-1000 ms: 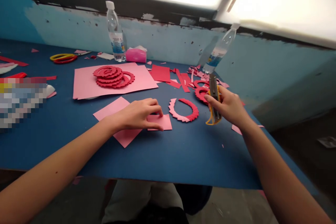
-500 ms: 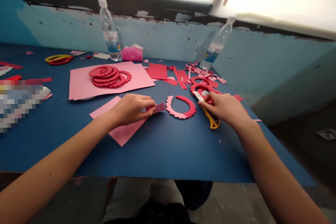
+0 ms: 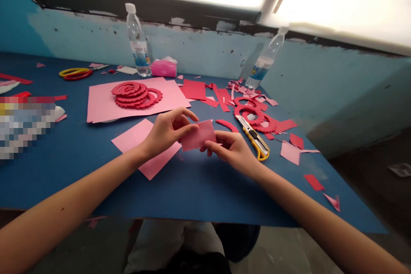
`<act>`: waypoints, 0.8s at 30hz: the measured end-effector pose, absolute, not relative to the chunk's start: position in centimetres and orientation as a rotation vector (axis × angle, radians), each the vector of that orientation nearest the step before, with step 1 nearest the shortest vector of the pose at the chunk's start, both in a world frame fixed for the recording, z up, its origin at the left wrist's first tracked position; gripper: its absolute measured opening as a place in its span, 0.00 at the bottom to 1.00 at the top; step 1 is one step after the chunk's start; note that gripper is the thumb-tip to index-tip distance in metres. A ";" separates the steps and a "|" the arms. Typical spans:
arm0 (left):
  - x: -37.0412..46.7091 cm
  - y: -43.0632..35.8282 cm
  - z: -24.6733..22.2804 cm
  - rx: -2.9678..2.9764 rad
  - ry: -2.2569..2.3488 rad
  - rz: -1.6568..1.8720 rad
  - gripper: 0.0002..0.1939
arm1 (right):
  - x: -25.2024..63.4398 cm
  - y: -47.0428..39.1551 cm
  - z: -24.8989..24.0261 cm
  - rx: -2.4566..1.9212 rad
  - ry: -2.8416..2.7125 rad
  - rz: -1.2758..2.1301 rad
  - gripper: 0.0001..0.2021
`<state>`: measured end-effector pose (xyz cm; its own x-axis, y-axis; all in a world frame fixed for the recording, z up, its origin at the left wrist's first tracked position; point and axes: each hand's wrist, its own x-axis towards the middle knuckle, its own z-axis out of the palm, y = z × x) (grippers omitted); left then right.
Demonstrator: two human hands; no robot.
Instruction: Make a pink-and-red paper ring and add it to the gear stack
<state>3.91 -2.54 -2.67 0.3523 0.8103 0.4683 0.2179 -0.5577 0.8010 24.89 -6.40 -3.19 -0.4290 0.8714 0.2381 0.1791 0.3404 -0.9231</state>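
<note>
Between my two hands a small piece of pink paper [image 3: 197,136] is held above the table. My left hand [image 3: 170,128] pinches its upper left edge between thumb and fingers. The thumb and fingers of my right hand [image 3: 229,147] are closed on its right side. Just behind lies a folded-paper ring [image 3: 227,125], mostly hidden by the paper and my right hand. A yellow utility knife [image 3: 255,137] with its blade out rests to the right, touching the red paper rings. Under my left wrist is a larger pink sheet [image 3: 154,162].
Stacked red rings [image 3: 136,94] lie on pink sheets [image 3: 99,102] at the back left. Water bottles [image 3: 138,47] stand by the wall near a pink tissue pack [image 3: 163,67]. Scissors [image 3: 75,73] lie far left. Paper scraps [image 3: 290,152] are strewn along the right side.
My right hand has let go of the utility knife, leaving it on the table, and moved left to take the pink paper. My left hand has raised the paper slightly and turned it.
</note>
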 end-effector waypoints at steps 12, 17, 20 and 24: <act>4.1 -3.2 -3.0 2.441 0.739 1.040 0.30 | 25.6 -5.8 -3.6 -0.981 -1.638 1.033 0.23; 4.0 -3.2 -2.7 2.042 0.729 0.944 0.19 | 26.1 -5.5 -3.6 -0.957 -1.657 1.041 0.22; 3.9 -2.9 -2.4 1.907 0.737 1.056 0.14 | 26.6 -5.4 -3.7 -0.970 -1.676 1.028 0.19; 3.9 -2.5 -2.4 1.697 0.776 1.158 0.15 | 26.9 -5.2 -3.9 -1.030 -1.733 0.960 0.17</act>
<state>3.86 -2.55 -2.36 0.3614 0.8604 0.3595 0.0056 -0.3875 0.9219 26.90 -5.21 -3.92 -0.2712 0.9172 0.2919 0.2385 0.3579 -0.9028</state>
